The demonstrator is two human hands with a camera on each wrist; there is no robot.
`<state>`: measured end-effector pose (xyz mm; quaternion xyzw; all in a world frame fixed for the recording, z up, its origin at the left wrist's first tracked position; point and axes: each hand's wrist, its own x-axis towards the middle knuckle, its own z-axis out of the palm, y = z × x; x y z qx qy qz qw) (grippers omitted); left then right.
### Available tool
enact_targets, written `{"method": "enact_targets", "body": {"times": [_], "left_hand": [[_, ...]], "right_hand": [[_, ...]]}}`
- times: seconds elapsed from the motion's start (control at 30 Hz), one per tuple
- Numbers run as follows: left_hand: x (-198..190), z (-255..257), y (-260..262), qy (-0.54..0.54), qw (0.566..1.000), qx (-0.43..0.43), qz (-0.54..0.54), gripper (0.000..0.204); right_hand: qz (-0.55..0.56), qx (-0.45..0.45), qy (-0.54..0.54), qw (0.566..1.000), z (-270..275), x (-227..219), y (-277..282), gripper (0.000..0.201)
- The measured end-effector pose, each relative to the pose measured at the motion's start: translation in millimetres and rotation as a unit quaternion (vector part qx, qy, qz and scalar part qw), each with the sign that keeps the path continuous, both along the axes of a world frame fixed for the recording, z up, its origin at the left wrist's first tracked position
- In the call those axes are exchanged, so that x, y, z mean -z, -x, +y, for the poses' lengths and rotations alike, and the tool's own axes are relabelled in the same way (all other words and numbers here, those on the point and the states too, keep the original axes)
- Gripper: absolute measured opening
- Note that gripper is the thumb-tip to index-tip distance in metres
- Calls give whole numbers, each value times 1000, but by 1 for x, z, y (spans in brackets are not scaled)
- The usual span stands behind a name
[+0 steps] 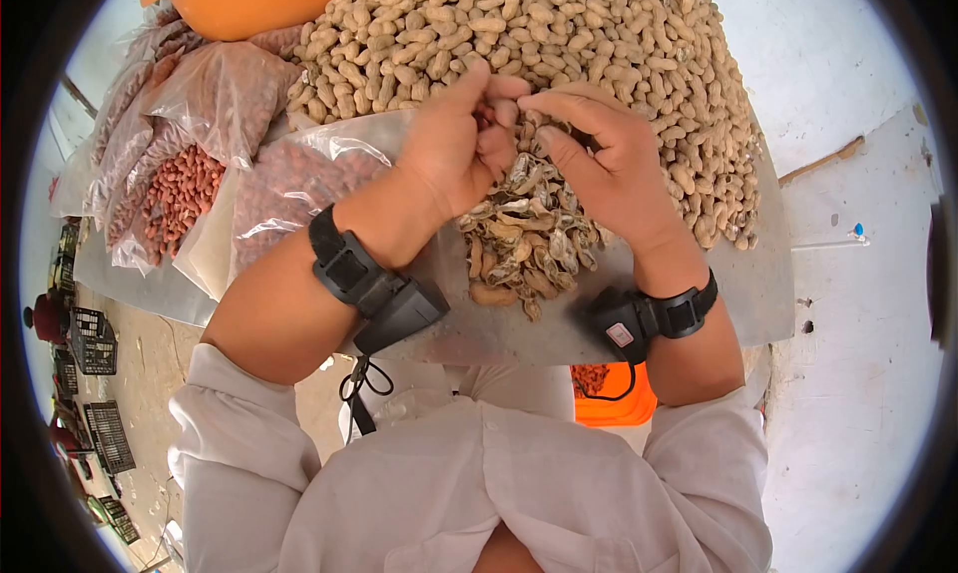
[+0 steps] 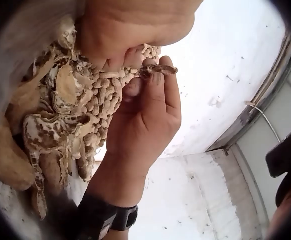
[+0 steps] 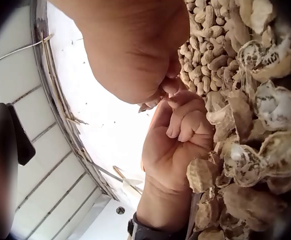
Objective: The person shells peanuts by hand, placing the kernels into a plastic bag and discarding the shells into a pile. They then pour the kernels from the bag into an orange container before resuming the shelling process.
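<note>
While a pod is pinched between the thumb and fingers of the right hand, just over the far edge of the husks, the left hand is held above their far left edge, its fingers curled in around what look like red kernels. These are mostly hidden, so their number cannot be told. Whether the pod is also touched by the left fingertips cannot be made out, as the two hands are brought close together there.

The pod looks split, so the shelling of a single nut is judged to be in hand, at the stage where the kernel is worked free; whether anything is left inside is not shown. For the next move, whatever remains should be thumbed out into the left palm without the curl there being loosened. The shell could then be dropped onto the husks and another taken from the nuts, which are heaped beyond the husks and to their right.

To the left of the husks, a filled bag is laid on the table, with other bags farther out. On their near side, below the table edge, a tray with red contents is seen.
</note>
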<state>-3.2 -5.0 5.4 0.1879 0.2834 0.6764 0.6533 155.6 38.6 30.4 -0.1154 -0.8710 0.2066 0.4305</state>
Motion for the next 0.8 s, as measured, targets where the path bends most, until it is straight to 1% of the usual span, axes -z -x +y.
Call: {"method": "enact_targets", "body": {"times": [0.1, 0.2, 0.3, 0.33, 0.43, 0.53, 0.73, 0.8], "left_hand": [[-7, -3, 2, -29, 997, -65, 16, 33], [-1, 0, 4, -59, 997, -54, 7, 33], [2, 0, 4, -67, 997, -45, 10, 33], [3, 1, 4, -70, 997, -42, 12, 33], [3, 1, 5, -65, 997, -36, 30, 34], [2, 0, 3, -56, 997, -37, 44, 35], [2, -1, 1, -59, 997, -22, 44, 35], [3, 0, 2, -62, 997, -15, 39, 35]], "right_hand": [[-81, -44, 41, 995, 0, -3, -4, 20], [-123, 43, 125, 984, 2, -11, -11, 17], [-78, 120, 179, 973, 22, -8, -24, 16], [-117, 155, 103, 976, 29, -7, -28, 17], [-261, 195, 15, 945, 37, -5, -37, 18], [-343, 198, 33, 918, 30, -5, -32, 18], [-396, 231, -50, 888, 26, 2, -23, 16], [-401, 222, -42, 888, 29, 2, -23, 13]]}}
